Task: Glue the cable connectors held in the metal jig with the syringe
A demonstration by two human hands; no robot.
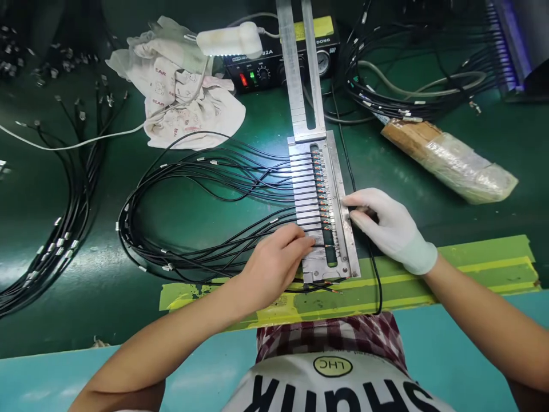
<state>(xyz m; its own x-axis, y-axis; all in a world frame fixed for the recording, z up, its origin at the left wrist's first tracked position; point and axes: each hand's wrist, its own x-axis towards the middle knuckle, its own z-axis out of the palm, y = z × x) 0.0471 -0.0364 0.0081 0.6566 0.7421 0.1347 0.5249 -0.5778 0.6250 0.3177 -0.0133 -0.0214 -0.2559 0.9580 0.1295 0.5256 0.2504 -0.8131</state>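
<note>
A dark green work surface [266, 120] is noted beneath a silver, slotted metal fixture [337, 194], which is taken as the reference. To its left, a large loop of thin black cables [127, 226] is laid out, the ends being led across into its grooves. Beyond its far end, a black box-shaped control unit [274, 71] is partly covered by the fixture's long metal arm. At its right edge, the white-gloved right hand [386, 232] is placed with thumb and fingertips against the metal; whether the edge is gripped cannot be determined. Over its left side near the near end, the bare left hand [278, 257] is closed, and a single black cable is pinched between thumb and forefinger. Most grooves are judged filled; the last few at the near end appear unfilled. Loose stripped cable ends [332, 290] are observed just below that end, apparently not yet seated.
</note>
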